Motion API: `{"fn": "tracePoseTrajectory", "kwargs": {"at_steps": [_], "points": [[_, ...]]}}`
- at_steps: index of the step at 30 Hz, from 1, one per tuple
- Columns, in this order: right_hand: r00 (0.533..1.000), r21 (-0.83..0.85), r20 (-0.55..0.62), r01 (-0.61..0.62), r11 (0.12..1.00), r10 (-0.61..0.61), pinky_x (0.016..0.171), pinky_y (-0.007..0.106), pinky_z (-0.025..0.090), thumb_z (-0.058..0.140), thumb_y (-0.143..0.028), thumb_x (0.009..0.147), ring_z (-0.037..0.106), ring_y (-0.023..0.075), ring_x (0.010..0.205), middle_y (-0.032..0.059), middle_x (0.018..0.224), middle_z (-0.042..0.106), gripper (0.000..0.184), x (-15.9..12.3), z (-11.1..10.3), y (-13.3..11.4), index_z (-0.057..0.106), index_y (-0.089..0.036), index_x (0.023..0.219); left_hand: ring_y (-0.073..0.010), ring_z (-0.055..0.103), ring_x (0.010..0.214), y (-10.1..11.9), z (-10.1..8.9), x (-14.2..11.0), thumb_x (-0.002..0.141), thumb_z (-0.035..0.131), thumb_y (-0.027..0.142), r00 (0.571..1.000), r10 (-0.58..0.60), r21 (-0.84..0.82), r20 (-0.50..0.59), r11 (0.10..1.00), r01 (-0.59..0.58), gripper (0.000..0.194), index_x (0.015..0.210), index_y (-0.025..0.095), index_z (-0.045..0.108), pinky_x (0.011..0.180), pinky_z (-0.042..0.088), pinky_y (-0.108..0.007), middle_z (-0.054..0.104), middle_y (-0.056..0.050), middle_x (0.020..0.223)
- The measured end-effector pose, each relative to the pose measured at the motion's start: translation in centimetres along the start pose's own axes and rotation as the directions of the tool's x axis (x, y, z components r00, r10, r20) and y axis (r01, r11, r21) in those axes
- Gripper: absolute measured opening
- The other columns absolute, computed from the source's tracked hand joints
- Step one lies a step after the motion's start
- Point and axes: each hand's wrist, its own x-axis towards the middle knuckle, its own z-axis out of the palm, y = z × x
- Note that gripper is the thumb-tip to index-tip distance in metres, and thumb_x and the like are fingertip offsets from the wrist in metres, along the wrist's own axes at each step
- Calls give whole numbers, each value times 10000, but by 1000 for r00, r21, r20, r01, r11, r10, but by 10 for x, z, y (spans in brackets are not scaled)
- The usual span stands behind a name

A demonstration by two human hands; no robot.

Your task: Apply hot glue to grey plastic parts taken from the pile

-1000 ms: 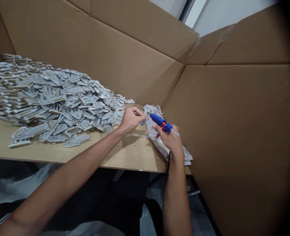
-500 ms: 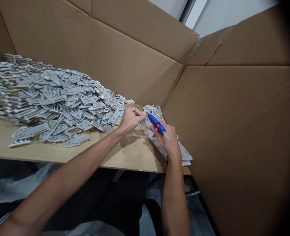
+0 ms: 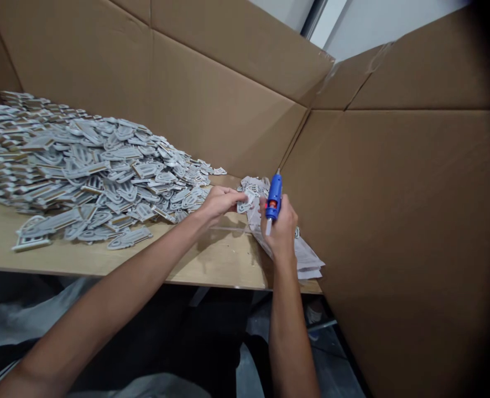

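Note:
My right hand (image 3: 280, 229) is wrapped round a small blue glue gun (image 3: 274, 198), which stands nearly upright with its nozzle pointing up and away. My left hand (image 3: 218, 202) pinches a small grey flat piece (image 3: 245, 205) just left of the gun. Both hands hover over a stack of white paper sheets (image 3: 303, 257) at the right end of the wooden table (image 3: 104, 257).
A big heap of grey flat pieces (image 3: 83, 166) covers the left and middle of the table. Brown cardboard walls (image 3: 394, 221) close in the back and right. A few finished pieces (image 3: 256, 185) lie by the corner. Plastic sheeting (image 3: 16, 320) shows under the table.
My right hand has swung the glue gun from lying slanted, tip at the grey piece, to nearly upright. The left hand has stayed put, still pinching the piece.

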Motion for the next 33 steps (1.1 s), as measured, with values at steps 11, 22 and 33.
{"fn": "tracePoseTrajectory", "kwargs": {"at_steps": [11, 22, 33], "points": [[937, 607, 235, -349, 714, 258, 594, 283, 549, 382, -710, 965, 743, 209, 804, 116, 1035, 721, 526, 9, -3, 18, 574, -220, 989, -61, 397, 428, 13, 5, -24, 600, 865, 281, 901, -132, 268, 412, 963, 19, 263, 476, 197, 649, 437, 234, -216, 522, 8, 464], [875, 453, 298, -482, 750, 383, 530, 279, 537, 595, -716, 879, 676, 183, 585, 58, 725, 688, 517, 6, -13, 29, 611, -200, 858, -89, 510, 507, 12, 3, -19, 596, 875, 306, 918, -96, 165, 386, 986, 34, 199, 562, 192, 716, 490, 362, -232, 635, -28, 579], [885, 685, 379, -465, 560, 271, 518, 277, 537, 554, -733, 896, 703, 187, 633, 61, 860, 681, 507, 6, -26, 17, 476, -232, 874, -101, 526, 500, 4, -3, -19, 605, 865, 336, 909, -114, 414, 402, 907, -70, 173, 618, 190, 773, 464, 397, -222, 656, -37, 579]]}}
